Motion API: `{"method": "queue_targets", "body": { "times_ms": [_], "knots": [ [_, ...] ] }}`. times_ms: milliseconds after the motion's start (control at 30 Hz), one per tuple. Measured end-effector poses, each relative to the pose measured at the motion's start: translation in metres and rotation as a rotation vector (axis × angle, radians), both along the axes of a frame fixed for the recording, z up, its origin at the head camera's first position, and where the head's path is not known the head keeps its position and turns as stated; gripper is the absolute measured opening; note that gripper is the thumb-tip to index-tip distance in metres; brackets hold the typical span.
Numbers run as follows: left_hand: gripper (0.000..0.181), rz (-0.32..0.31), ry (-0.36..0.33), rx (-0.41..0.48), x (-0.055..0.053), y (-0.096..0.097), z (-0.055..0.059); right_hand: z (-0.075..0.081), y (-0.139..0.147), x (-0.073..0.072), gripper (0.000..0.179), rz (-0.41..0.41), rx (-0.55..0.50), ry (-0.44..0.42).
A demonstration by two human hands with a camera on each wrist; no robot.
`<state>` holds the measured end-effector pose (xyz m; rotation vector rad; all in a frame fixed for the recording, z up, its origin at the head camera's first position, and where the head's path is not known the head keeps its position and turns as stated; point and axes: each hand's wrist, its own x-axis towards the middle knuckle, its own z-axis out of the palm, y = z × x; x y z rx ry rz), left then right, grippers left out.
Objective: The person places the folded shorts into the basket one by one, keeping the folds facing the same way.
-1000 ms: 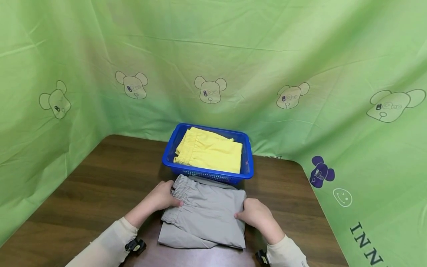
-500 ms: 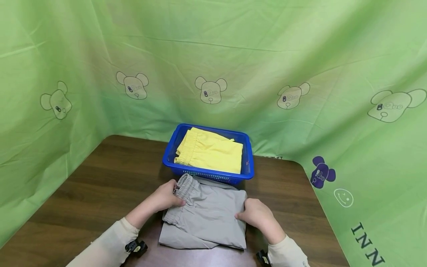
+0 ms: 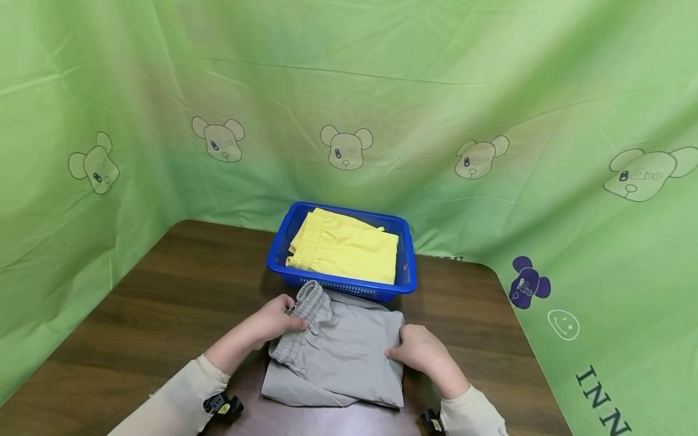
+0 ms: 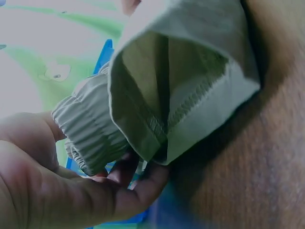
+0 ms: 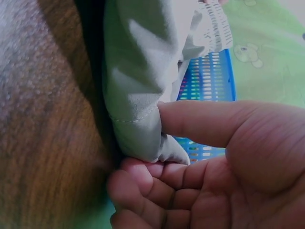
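Folded grey pants (image 3: 349, 351) with a gathered elastic waistband (image 4: 93, 126) lie on the table in front of a blue basket. At their left end, my left hand (image 3: 272, 322) holds the waistband, thumb on top and fingers underneath; the waistband is lifted and bunched. A hemmed leg opening gapes beside it in the left wrist view. My right hand (image 3: 422, 352) pinches the opposite folded edge, its thumb on the cloth and its curled fingers below, as the right wrist view shows. The lower layers of the fold are partly hidden.
The blue basket (image 3: 340, 280) stands at the back of the brown wooden table (image 3: 207, 284), just beyond the grey pants. Folded yellow pants (image 3: 354, 248) lie inside it. A green printed curtain (image 3: 403, 91) encloses the table's back and sides.
My left hand has raised the waistband and shifted it slightly right, so it now stands up more. My right hand has barely moved. The basket stays where it was.
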<state>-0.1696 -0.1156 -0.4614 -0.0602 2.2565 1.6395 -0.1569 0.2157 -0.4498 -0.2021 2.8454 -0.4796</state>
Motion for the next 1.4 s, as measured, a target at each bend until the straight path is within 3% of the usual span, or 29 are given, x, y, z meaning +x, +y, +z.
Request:
{"method": "queue_targets", "body": {
  "times_ms": [167,467,600,767,833,1067,1233,1400],
  "knots": [
    [0.041,0.010,-0.052,0.045,-0.002,-0.002,-0.002,-0.001,0.001,-0.001,0.032,0.003,-0.108,-0.013],
    [0.054,0.000,-0.116,0.130,-0.006,-0.011,-0.002,-0.009,0.000,-0.003,0.028,-0.110,-0.417,-0.145],
    [0.068,-0.003,-0.151,0.153,-0.007,-0.012,0.001,-0.012,0.002,-0.005,0.028,-0.134,-0.556,-0.209],
    [0.088,0.000,-0.183,0.152,-0.009,-0.016,0.002,-0.014,0.005,-0.009,0.043,-0.140,-0.670,-0.303],
    [0.080,-0.018,-0.194,0.169,-0.011,-0.018,0.001,-0.015,0.007,-0.011,0.046,-0.138,-0.718,-0.350],
    [0.029,-0.100,-0.232,0.275,-0.018,-0.025,-0.004,-0.020,0.008,-0.018,0.045,-0.138,-1.014,-0.552],
    [0.020,-0.119,-0.276,0.304,-0.020,-0.029,-0.005,-0.023,0.004,-0.017,0.045,-0.156,-1.074,-0.568],
    [0.023,-0.162,-0.281,0.321,-0.021,-0.031,-0.006,-0.021,0.002,-0.015,0.051,-0.152,-1.078,-0.557]
  ]
}}
